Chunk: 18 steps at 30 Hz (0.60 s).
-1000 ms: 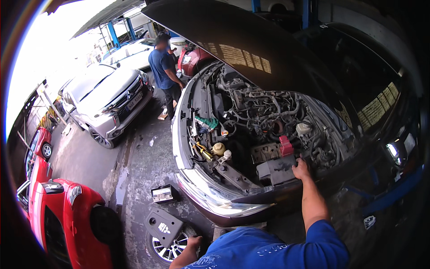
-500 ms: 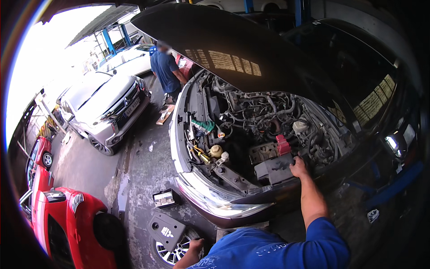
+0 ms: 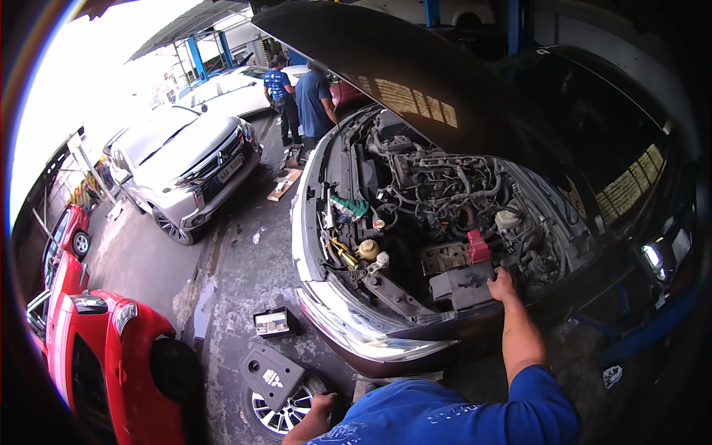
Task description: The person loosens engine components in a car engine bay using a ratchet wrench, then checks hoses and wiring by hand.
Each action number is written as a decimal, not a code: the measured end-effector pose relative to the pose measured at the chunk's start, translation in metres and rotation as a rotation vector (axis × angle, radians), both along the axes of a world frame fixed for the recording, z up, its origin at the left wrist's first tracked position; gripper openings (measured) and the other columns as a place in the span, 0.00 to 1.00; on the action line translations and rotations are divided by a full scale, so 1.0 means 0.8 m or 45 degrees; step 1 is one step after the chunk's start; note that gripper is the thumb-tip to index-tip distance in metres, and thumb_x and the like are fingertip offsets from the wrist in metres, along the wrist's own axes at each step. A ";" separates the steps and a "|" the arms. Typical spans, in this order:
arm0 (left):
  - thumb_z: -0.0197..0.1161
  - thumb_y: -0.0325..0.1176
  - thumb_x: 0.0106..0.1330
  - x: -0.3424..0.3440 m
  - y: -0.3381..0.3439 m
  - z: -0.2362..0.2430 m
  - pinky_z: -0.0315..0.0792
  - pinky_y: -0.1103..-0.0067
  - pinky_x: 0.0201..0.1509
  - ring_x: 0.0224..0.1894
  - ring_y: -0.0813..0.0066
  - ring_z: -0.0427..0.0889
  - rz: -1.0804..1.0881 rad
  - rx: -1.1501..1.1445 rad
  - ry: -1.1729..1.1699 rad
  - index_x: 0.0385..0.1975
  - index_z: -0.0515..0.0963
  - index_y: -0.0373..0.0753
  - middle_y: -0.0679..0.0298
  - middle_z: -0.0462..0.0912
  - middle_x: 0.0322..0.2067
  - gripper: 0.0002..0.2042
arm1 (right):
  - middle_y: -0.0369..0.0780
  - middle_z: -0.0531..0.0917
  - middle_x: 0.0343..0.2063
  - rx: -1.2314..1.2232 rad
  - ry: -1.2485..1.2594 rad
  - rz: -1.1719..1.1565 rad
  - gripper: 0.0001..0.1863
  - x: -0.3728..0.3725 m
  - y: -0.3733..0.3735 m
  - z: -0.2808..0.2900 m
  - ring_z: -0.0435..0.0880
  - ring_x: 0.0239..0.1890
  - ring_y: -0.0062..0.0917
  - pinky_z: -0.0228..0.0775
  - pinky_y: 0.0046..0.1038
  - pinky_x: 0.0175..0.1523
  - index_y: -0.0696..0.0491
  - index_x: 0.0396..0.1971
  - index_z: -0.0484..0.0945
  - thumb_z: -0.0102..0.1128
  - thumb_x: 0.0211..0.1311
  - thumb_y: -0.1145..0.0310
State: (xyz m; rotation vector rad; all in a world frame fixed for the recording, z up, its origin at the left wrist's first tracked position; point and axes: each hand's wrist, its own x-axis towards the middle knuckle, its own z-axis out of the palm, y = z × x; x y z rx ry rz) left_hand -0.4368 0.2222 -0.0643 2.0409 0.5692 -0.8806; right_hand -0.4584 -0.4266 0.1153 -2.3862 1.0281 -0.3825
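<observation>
My right hand is at the right end of a dark grey box in the open engine bay, its fingers curled. Whether they grip the box's edge or something behind it is hidden. Beside the box are a red plastic cover and a worn metal tray. Low in the view, my left hand hangs closed near a loose wheel; what is in it, if anything, does not show. A dark engine cover lies across that wheel.
The raised hood overhangs the engine. A green cloth and a yellow-handled tool lie along the bay's front. On the floor stands a car battery. Two people are beyond, near a silver car; a red car is at left.
The whole view has shifted, so the engine bay sits slightly further right. A second person in blue now shows beyond the first. Both my hands keep about the same places.
</observation>
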 end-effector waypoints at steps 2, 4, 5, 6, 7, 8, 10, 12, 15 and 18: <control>0.65 0.37 0.62 0.001 -0.003 0.006 0.63 0.74 0.18 0.16 0.76 0.69 0.046 -0.029 0.017 0.41 0.81 0.40 0.68 0.74 0.18 0.11 | 0.55 0.71 0.61 0.069 0.005 -0.014 0.23 -0.003 0.002 0.002 0.66 0.67 0.46 0.59 0.37 0.70 0.60 0.48 0.77 0.66 0.53 0.68; 0.65 0.37 0.63 0.001 0.000 0.006 0.63 0.74 0.19 0.16 0.76 0.69 0.034 -0.019 0.004 0.42 0.81 0.40 0.69 0.73 0.18 0.12 | 0.55 0.76 0.56 -0.090 -0.022 0.014 0.25 -0.001 -0.001 -0.004 0.72 0.62 0.47 0.65 0.40 0.66 0.58 0.51 0.77 0.66 0.53 0.65; 0.65 0.37 0.63 0.002 0.002 0.007 0.63 0.74 0.19 0.17 0.76 0.70 0.025 -0.013 -0.008 0.43 0.81 0.40 0.69 0.73 0.18 0.12 | 0.55 0.76 0.56 -0.086 -0.022 0.009 0.25 -0.001 -0.003 -0.007 0.72 0.62 0.47 0.65 0.40 0.66 0.58 0.51 0.77 0.66 0.53 0.65; 0.65 0.37 0.63 0.003 0.003 0.006 0.63 0.74 0.19 0.17 0.76 0.70 0.022 -0.011 -0.008 0.43 0.81 0.40 0.69 0.73 0.18 0.12 | 0.55 0.76 0.56 -0.069 -0.010 0.010 0.25 0.001 -0.006 -0.008 0.71 0.63 0.47 0.64 0.39 0.66 0.58 0.51 0.77 0.66 0.53 0.65; 0.65 0.37 0.63 0.004 0.004 0.006 0.64 0.74 0.19 0.17 0.76 0.70 0.018 -0.011 0.011 0.44 0.81 0.40 0.69 0.73 0.18 0.12 | 0.55 0.76 0.56 -0.051 0.002 0.012 0.25 0.002 -0.008 -0.009 0.71 0.63 0.46 0.64 0.39 0.67 0.58 0.51 0.77 0.66 0.53 0.65; 0.65 0.37 0.63 0.005 0.005 0.005 0.64 0.74 0.20 0.17 0.76 0.70 0.014 -0.011 0.030 0.44 0.81 0.40 0.70 0.73 0.18 0.13 | 0.55 0.76 0.56 -0.048 0.002 0.009 0.25 0.002 -0.009 -0.010 0.71 0.63 0.46 0.64 0.39 0.67 0.58 0.51 0.77 0.66 0.53 0.65; 0.65 0.38 0.64 0.007 0.003 0.010 0.65 0.74 0.20 0.17 0.75 0.70 0.013 -0.020 0.032 0.45 0.81 0.40 0.70 0.73 0.18 0.13 | 0.55 0.75 0.56 0.044 0.006 0.001 0.24 0.002 -0.008 -0.010 0.70 0.64 0.46 0.63 0.39 0.68 0.58 0.51 0.77 0.66 0.53 0.65; 0.65 0.38 0.64 0.008 0.001 0.011 0.65 0.74 0.20 0.17 0.75 0.70 0.010 -0.028 0.035 0.45 0.81 0.40 0.69 0.74 0.18 0.13 | 0.55 0.74 0.58 0.028 0.002 -0.003 0.24 0.002 -0.009 -0.013 0.68 0.65 0.46 0.62 0.39 0.69 0.58 0.51 0.77 0.66 0.53 0.65; 0.65 0.38 0.64 0.010 0.002 0.008 0.65 0.73 0.20 0.17 0.75 0.70 -0.039 -0.005 -0.040 0.46 0.81 0.41 0.69 0.74 0.18 0.14 | 0.56 0.72 0.60 -0.004 -0.017 -0.002 0.24 0.003 -0.012 -0.021 0.64 0.68 0.46 0.59 0.39 0.71 0.58 0.50 0.77 0.65 0.53 0.65; 0.65 0.39 0.64 0.008 0.003 0.006 0.66 0.73 0.21 0.18 0.75 0.70 -0.029 0.006 -0.008 0.46 0.81 0.41 0.69 0.75 0.19 0.14 | 0.57 0.70 0.61 0.021 -0.031 0.006 0.24 0.004 -0.016 -0.025 0.61 0.70 0.46 0.56 0.38 0.72 0.59 0.50 0.77 0.65 0.53 0.65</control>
